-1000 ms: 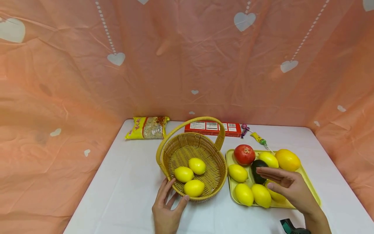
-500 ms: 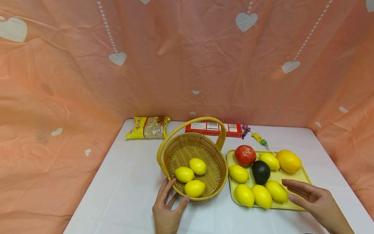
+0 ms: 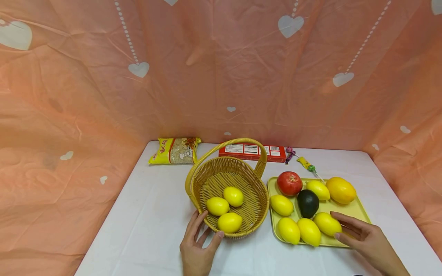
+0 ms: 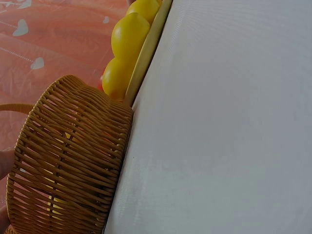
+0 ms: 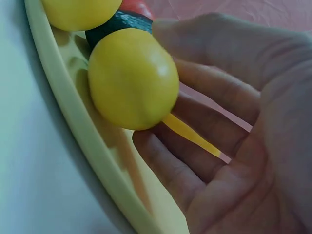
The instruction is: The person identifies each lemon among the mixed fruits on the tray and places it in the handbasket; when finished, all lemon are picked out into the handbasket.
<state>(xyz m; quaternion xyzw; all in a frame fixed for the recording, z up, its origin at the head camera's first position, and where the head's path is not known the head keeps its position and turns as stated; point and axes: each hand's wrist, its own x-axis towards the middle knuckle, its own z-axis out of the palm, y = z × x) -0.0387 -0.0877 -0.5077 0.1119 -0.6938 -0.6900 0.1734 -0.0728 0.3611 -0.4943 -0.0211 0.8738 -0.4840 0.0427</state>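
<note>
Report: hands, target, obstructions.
Left hand: on rim of round brown wicker basket. Right hand: around end of oval yellow lemon, on rectangular yellow tray. Oval black avocado close by; no visible obstruction.

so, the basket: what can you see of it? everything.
Round, open-topped basket, woven in golden-brown strands that look like wicker, with gaps in the side wall, a thick rim and one arched handle standing up. It sits upright on the white table, left of the yellow tray; whether the two touch is unclear. Three lemons lie inside, toward the near side. The left hand holds its near-left rim.
</note>
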